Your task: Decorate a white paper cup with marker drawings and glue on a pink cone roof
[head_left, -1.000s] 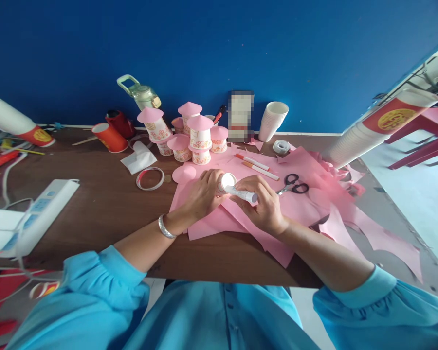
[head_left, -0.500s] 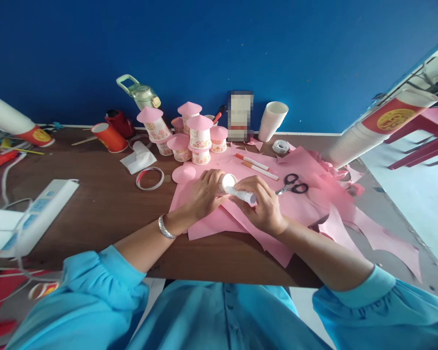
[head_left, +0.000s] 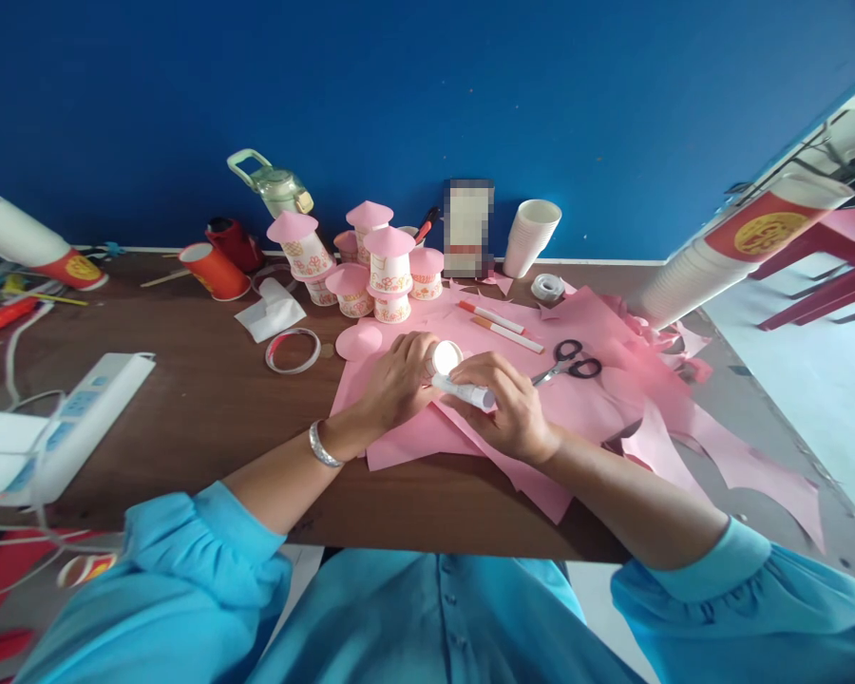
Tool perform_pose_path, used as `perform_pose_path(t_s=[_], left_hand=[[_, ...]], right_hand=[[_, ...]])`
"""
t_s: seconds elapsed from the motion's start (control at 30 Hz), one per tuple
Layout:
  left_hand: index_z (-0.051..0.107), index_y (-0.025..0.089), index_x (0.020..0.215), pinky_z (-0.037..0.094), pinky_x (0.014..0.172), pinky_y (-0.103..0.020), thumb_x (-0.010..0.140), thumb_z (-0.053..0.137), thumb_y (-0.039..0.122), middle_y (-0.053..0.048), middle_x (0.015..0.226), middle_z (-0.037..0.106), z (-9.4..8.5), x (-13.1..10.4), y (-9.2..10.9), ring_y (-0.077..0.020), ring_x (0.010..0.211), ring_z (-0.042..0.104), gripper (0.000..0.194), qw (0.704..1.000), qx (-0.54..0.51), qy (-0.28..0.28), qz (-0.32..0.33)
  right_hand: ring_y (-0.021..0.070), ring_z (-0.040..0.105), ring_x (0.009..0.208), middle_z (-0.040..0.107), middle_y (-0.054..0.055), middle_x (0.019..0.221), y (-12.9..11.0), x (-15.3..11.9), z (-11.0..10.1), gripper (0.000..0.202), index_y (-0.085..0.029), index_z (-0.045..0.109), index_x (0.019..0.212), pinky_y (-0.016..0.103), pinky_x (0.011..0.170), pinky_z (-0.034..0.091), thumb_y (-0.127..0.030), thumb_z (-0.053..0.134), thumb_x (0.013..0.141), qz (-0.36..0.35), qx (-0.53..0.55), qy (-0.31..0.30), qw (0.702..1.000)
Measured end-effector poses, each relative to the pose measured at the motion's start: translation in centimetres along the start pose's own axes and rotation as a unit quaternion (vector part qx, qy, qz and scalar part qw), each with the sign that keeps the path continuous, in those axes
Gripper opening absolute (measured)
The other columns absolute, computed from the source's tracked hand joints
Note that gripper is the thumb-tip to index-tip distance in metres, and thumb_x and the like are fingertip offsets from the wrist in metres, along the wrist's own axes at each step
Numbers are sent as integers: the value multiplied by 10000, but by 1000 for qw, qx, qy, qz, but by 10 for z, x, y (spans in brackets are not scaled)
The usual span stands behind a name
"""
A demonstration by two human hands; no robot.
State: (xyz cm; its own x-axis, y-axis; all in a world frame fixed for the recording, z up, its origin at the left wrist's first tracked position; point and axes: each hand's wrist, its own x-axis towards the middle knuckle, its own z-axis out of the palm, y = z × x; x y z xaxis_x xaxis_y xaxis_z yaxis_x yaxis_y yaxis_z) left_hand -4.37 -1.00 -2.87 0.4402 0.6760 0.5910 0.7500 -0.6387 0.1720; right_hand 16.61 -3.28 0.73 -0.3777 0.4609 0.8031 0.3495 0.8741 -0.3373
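My left hand (head_left: pixel 401 382) is closed around a small paper cup (head_left: pixel 446 358), whose pale round end faces up toward me. In my right hand (head_left: pixel 505 407) lies a white glue stick (head_left: pixel 474 393), pinched between thumb and fingers, its tip at the near edge of the cup. Both hands are over pink paper sheets (head_left: pixel 406 442). Just left of the cup, a pink paper cone (head_left: pixel 359 342) rests on the table. Behind it stand several patterned cups with pink cone tops (head_left: pixel 390 261), some stacked.
Scissors (head_left: pixel 570 361) and two markers (head_left: pixel 503 326) lie on the pink paper. Tape rolls (head_left: pixel 293 351), a crumpled tissue (head_left: pixel 271 312), a stack of white cups (head_left: pixel 531 237), a phone-like object (head_left: pixel 468 228) and a green bottle (head_left: pixel 279 190) are around. A power strip (head_left: pixel 78 423) sits left.
The glue stick has shifted slightly toward me and to the left, from the cup's end to its near edge. My left hand keeps hold of the cup.
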Motion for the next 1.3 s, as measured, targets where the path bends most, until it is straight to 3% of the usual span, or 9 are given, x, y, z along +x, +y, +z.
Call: perform_pose_path(t_s=[0.2,0.6,0.73,1.07,1.3], left_hand=[[454,219,1262,602,801,-400,907,693,214,-78,1091,674,1,1,0,-263,977,686,428,999,-40,14,32],[435,234,1293,612,889,-443,920,689,156,-103,1171,672,0,-2,4,-294,1107,689,458,997,-38,-51,35],[427,234,1266,617,847,-434,891,671,110,-94,1145,678,-2,0,6,-291,1060,694,464,998,-31,-35,41],[440,235,1271,631,837,-417,813,684,117,-83,1149,668,6,-1,-1,-274,1061,700,532,993,-104,-17,62],[413,252,1296,632,850,-425,807,697,109,-90,1202,665,3,-1,0,-282,1111,708,583,992,-100,-59,50]], right_hand=[[212,761,870,752,57,994,5,0,-2,150,-268,645,1148,337,699,635,-325,720,1032,10,-11,9,1000],[194,754,854,762,49,1009,2,3,-2,159,-275,653,1168,309,664,606,-277,723,1026,-9,-4,4,1000],[197,753,846,767,52,1005,2,5,-5,183,-268,655,1186,312,687,617,-294,732,1022,-32,6,-4,999],[205,753,880,756,47,1000,10,9,-8,132,-270,667,1126,328,759,624,-257,724,1008,6,19,2,1000],[212,753,882,753,45,1003,10,9,-9,166,-276,658,1156,350,771,636,-265,725,1004,-1,26,17,1000]])
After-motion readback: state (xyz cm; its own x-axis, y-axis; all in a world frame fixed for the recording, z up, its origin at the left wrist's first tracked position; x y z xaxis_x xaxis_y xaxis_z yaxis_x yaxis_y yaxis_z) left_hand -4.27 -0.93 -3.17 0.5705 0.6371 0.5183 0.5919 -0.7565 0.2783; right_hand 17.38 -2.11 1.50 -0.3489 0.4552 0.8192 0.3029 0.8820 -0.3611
